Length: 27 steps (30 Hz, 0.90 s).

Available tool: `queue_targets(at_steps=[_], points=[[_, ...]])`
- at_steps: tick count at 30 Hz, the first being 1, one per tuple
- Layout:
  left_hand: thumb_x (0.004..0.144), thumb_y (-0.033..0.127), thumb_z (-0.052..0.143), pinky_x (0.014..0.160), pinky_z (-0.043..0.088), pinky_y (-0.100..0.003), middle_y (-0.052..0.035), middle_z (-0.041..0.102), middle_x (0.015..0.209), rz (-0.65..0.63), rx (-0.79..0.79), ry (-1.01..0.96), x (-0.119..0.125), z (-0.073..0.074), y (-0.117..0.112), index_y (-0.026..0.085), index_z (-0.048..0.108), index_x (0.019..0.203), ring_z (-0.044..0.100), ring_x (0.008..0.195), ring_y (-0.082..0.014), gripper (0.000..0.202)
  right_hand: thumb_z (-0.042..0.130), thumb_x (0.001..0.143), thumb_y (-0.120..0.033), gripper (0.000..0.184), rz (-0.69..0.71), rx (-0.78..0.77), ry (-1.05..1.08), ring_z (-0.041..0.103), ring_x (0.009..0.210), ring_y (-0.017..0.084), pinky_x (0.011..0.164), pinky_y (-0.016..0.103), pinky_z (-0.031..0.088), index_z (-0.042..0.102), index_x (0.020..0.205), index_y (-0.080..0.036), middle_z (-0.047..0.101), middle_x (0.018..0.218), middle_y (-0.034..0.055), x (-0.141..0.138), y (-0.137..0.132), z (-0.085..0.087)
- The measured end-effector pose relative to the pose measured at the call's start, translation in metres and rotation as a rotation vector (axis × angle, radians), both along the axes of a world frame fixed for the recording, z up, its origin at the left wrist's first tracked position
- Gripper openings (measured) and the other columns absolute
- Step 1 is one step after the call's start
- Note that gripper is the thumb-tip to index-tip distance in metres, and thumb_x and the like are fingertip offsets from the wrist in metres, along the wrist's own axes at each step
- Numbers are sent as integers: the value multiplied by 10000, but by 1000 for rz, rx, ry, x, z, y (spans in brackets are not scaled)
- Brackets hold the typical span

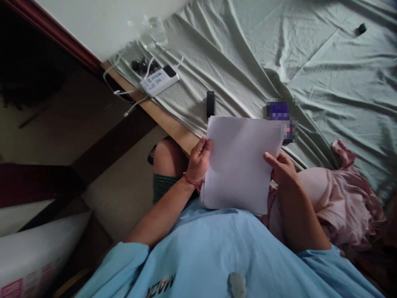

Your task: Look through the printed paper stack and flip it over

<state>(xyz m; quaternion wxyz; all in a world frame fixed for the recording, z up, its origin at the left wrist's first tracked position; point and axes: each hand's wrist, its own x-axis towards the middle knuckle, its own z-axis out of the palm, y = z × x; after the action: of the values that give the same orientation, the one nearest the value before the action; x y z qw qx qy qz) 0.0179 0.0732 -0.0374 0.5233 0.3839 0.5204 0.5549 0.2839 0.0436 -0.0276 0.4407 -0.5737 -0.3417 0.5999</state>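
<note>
— Is any writing showing anywhere?
— Dark letters are showing upside down on the light blue shirt point(217, 252); they are looking like "MA", with the rest cut off.
— And above the shirt?
— Blue print is lying on the white power strip point(159, 79), too small for reading.

I read this as a bedroom in a home. Most of my view is a bed point(310, 74) covered with a rumpled pale green sheet point(235, 54), its wooden frame edge point(167, 120) bare along the near left side. At the bed's far left corner, against a plain white wall point(102, 20), lies a white power strip point(159, 80) with white charging cables point(124, 93) trailing over the edge. A small black remote-like device point(210, 103) rests on the sheet near the frame edge. Loose pink fabric point(350, 198) is bunched at the bed's near right. Below the frame lies a plain tan floor point(124, 190).
</note>
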Motion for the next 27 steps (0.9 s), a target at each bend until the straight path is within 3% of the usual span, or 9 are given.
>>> queue_targets(at_steps=[2,5,8,12,15,19,23,27], points=[[810,612,744,832,551,-326,-29,699,894,-36,-19,-48,3,4,-1,195,665,838,665,914,-193,426,895,625,-543,425,-8,-61,30,715,714,258,646,397,594,721,856,-232,754,796,42,-3,1,1],[773,617,771,811,562,-361,-46,702,915,-132,-36,-147,3,17,7,210,678,906,681,995,-249,438,923,583,-515,438,-61,-112,68,687,643,225,614,376,592,732,845,-221,757,792,41,-8,2,6],[753,636,774,844,566,-411,-76,706,984,-269,-45,-228,2,34,23,228,679,1106,678,1076,-303,548,936,561,-515,448,-13,-179,93,685,622,223,588,363,590,734,823,-212,757,774,47,-9,1,8],[799,549,761,831,569,-439,-69,700,1057,-447,-49,-355,3,47,42,309,529,1393,689,1068,-312,681,925,592,-537,463,69,-217,127,702,645,216,596,339,596,732,851,-204,766,803,60,-6,0,4],[803,474,771,792,574,-424,-58,697,1032,-476,-50,-359,5,46,48,289,589,1279,702,1004,-302,542,855,674,-618,475,63,-205,103,698,635,210,568,327,586,715,873,-210,759,798,63,-7,1,0],[850,495,722,755,579,-395,-53,683,949,-382,-47,-226,9,39,52,244,639,1107,708,903,-259,368,822,671,-685,512,-54,-210,87,661,574,200,510,326,562,680,831,-220,730,731,50,-11,3,0],[868,478,720,741,585,-365,-39,680,902,-325,-40,-207,9,36,54,241,650,1115,704,847,-224,350,798,674,-717,524,-28,-188,22,621,517,187,464,318,527,642,756,-224,694,657,40,-11,3,0],[834,508,758,752,601,-401,-82,709,881,-395,-115,-211,4,36,47,184,690,1092,717,878,-278,420,735,690,-784,562,-28,-113,-56,686,613,260,527,391,570,662,806,-239,697,658,49,-10,3,-3]])
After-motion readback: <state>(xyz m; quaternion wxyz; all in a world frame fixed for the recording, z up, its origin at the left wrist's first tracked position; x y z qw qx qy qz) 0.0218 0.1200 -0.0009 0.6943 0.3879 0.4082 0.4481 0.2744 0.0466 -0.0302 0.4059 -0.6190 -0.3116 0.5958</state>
